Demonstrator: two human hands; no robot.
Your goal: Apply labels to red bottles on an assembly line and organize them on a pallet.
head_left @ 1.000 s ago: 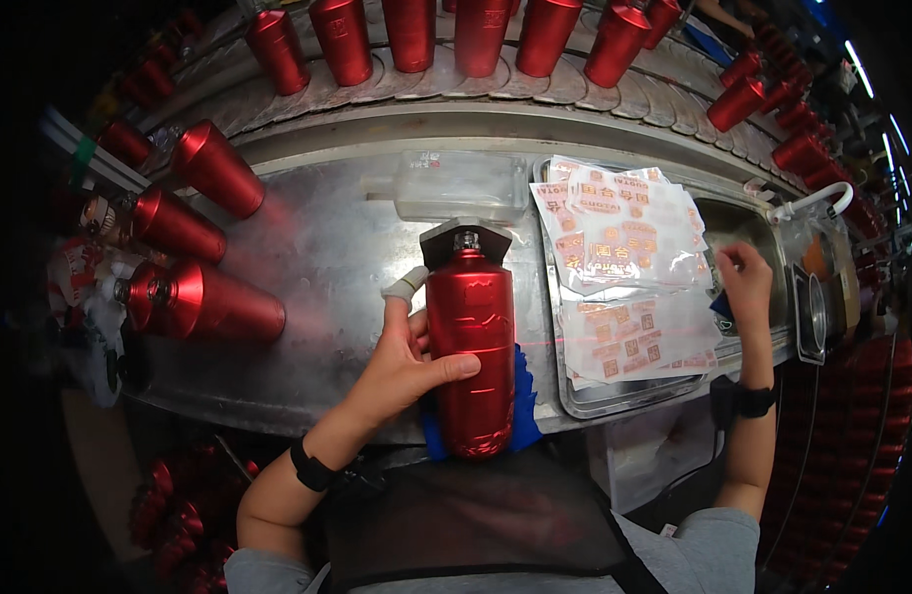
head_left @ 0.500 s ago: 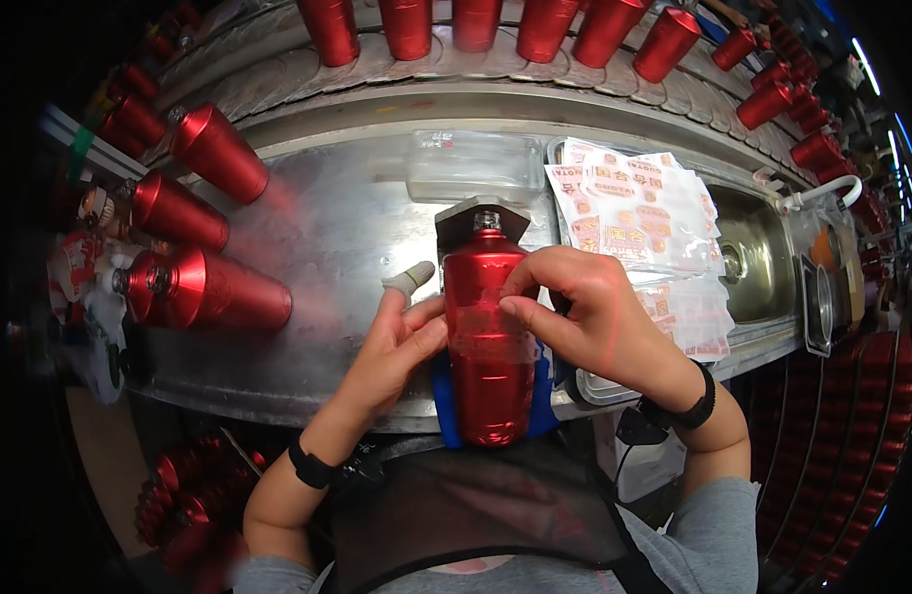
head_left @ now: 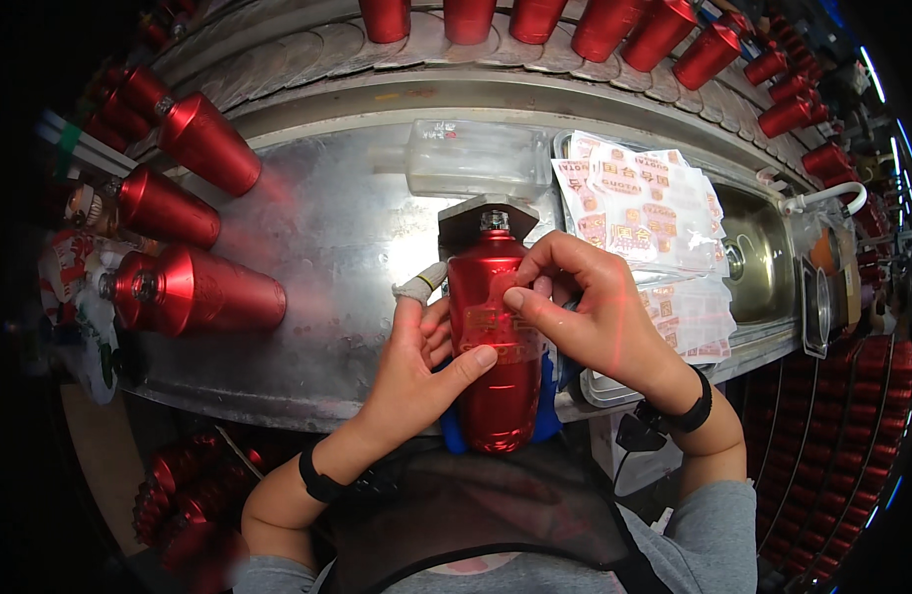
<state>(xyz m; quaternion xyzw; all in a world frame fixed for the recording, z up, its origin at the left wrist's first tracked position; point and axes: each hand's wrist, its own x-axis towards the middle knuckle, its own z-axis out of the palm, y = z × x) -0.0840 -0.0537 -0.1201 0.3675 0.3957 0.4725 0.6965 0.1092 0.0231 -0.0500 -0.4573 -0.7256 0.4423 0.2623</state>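
A glossy red bottle (head_left: 491, 396) with a clear threaded neck leans lengthwise in front of me, its neck pointing away, in a dark angular holder with a blue support (head_left: 547, 408) under its near end. Gold characters of a clear decal (head_left: 506, 335) show across its middle. My left hand (head_left: 416, 361) is closed on the bottle's left side, the thumb pressed over the decal, the fingers along the flank; one finger wears a pale finger cot (head_left: 419, 284). Thumb and forefinger of my right hand (head_left: 590, 307) pinch at the bottle's upper right; what lies between them is hidden.
Several red bottles lie on the left of the metal worktop (head_left: 317, 257). A clear plastic block or box (head_left: 476, 158) sits behind the holder. Printed decal sheets (head_left: 644, 208) are piled on a tray at right, beside a sink (head_left: 753, 252). A conveyor (head_left: 317, 54) carries red bottles along the back.
My left thumb has moved right onto the bottle's front, over the decal, whose gold characters now show more clearly. My right hand stays pinched in nearly the same place. Conveyor bottles have shifted right.
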